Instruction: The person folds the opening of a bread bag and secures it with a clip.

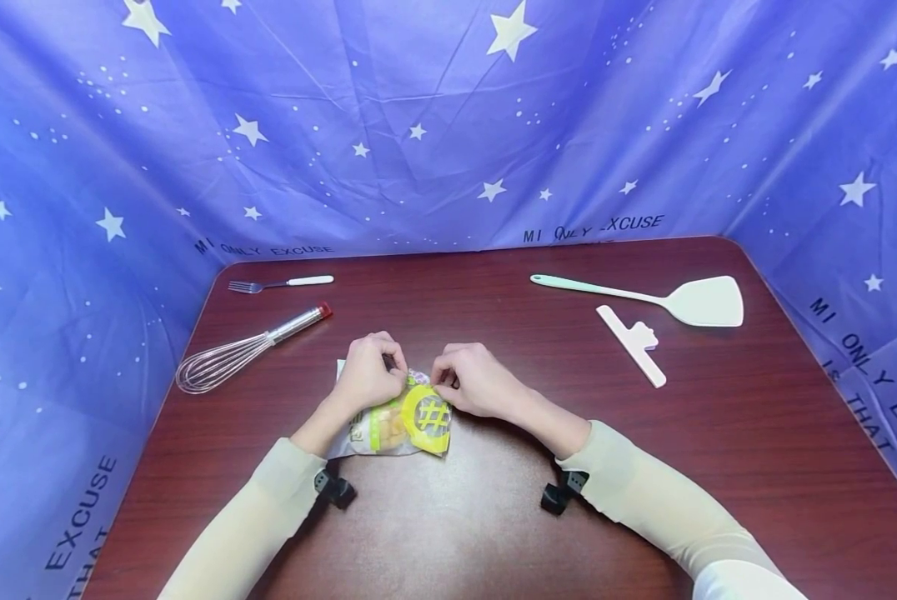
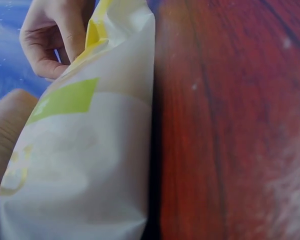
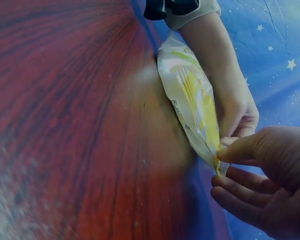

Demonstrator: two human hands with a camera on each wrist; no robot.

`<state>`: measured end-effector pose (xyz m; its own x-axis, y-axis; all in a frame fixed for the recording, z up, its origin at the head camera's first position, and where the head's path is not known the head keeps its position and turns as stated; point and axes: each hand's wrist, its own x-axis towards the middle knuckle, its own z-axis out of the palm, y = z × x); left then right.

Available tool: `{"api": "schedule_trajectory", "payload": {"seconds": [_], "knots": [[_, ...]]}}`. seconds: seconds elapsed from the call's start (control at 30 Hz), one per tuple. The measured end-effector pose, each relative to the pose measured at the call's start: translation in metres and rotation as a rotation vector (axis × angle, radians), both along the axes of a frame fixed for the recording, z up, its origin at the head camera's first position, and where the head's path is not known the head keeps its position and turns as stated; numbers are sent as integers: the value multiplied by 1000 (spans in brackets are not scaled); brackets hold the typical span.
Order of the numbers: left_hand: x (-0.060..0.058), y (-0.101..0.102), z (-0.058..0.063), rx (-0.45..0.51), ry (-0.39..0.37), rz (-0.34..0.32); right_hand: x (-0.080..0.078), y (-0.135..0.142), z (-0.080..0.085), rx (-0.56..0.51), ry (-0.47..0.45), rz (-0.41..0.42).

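Note:
A plastic food bag (image 1: 388, 432), white with yellow and green print, lies on the table in front of the person. Its printed side faces up in the head view. My right hand (image 1: 482, 379) pinches the bag's edge at the right end between thumb and fingers, plainest in the right wrist view, where the hand (image 3: 275, 180) is near. At the bag's upper edge, my left hand (image 1: 373, 371) has its fingers curled onto the plastic, close beside the right hand. In the left wrist view the bag (image 2: 90, 160) covers much of the left hand.
On the left lie a wire whisk (image 1: 231, 358) and, behind it, a fork (image 1: 309, 281) with a white handle. To the right are a pale sealing clip (image 1: 628, 343) and a white spatula (image 1: 707, 302) with a green handle. Starry blue curtains (image 1: 418, 167) border the dark red table (image 1: 448, 292).

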<state>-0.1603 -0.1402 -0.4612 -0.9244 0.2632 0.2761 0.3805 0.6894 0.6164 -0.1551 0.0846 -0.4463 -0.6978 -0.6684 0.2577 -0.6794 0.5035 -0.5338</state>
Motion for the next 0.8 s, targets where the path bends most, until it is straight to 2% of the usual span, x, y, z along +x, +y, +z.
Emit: {"api": "schedule_trajectory", "payload": {"seconds": [0.23,0.4,0.63,0.8], "knots": [[2,1,0,-30,-77,21,-2,1,-1,1,-1,20],[2,1,0,-78,-109,2,-1,-1,-2,-5,-35,4],[1,1,-3,-74,-94,-41,-6,-6,-5,21,-86,-93],[1,1,-4,-59,-81,-71,-9,-8,-8,69,-110,-116]]}}
